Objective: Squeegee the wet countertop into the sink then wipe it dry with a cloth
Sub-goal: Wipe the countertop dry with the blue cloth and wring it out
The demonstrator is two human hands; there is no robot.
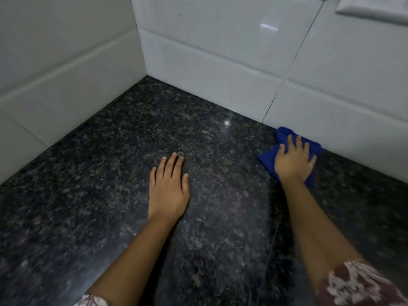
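The dark speckled granite countertop [123,151] fills the lower part of the head view and runs into a corner of white tiled walls. A blue cloth [268,159] lies on it at the right, against the foot of the back wall. My right hand [293,160] presses flat on the cloth with fingers spread and straight. My left hand [169,187] rests palm down on the bare granite near the middle, fingers straight and together. No squeegee or sink is in view.
White tiled walls [209,51] meet in a corner at the back. A white switch or socket plate [373,7] sits on the wall at the top right. A seam in the stone [274,228] runs along beside my right forearm.
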